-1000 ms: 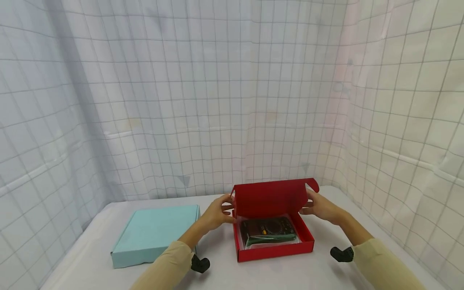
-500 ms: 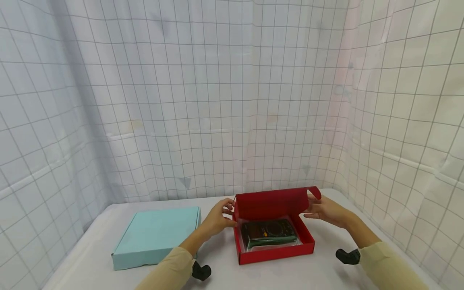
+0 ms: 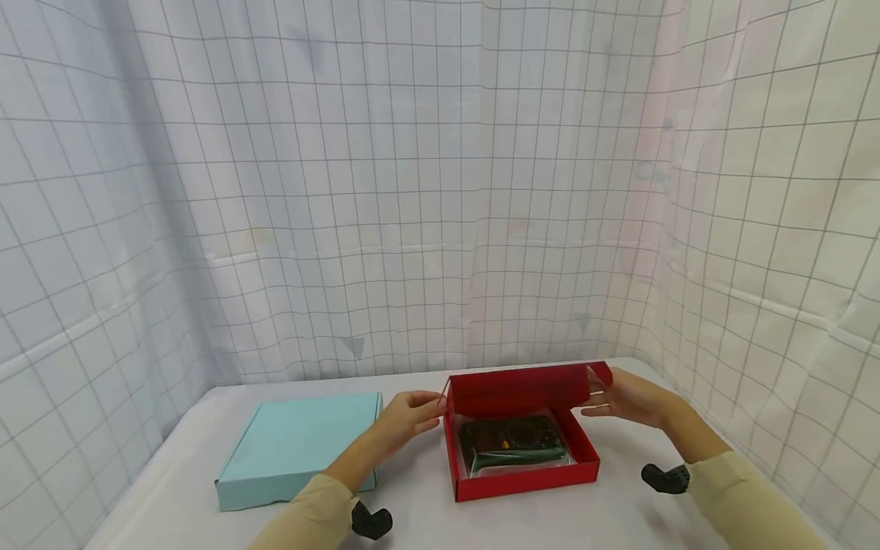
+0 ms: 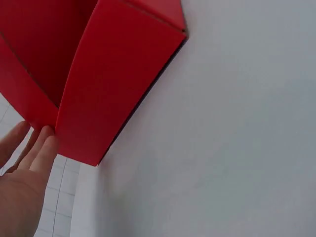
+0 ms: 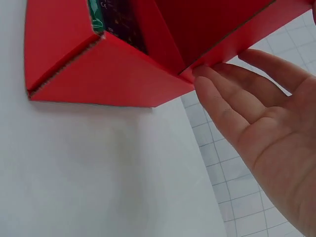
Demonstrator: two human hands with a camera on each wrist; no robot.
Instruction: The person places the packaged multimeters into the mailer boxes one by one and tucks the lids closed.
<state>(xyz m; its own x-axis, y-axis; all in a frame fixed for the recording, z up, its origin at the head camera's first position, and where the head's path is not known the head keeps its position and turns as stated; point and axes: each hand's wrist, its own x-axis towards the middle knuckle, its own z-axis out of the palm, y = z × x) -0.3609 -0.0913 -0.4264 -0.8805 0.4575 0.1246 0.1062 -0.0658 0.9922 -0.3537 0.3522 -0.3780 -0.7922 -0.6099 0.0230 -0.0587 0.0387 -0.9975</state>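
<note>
A red cardboard box [image 3: 525, 483] stands on the table, its lid [image 3: 519, 389] raised at the back. Inside lies a black multimeter [image 3: 516, 434] with a dial, wrapped in a clear plastic bag. My left hand [image 3: 406, 420] is at the lid's left side; in the left wrist view its straight fingers [image 4: 45, 148] touch the red cardboard near the back corner. On the other side, my right hand [image 3: 629, 397] has extended fingers [image 5: 232, 96] against the lid's right side flap. Part of that hand is hidden behind the flap in the head view.
A closed light blue box [image 3: 309, 435] lies on the white table [image 3: 522, 527] to the left, close to the left forearm. White curtains [image 3: 426, 191] with a grid pattern hang behind the table and at both sides.
The red lid's upper edge has come down in the head view. My left hand has shifted slightly left and its fingers have straightened; my right hand has moved a little right with the lid.
</note>
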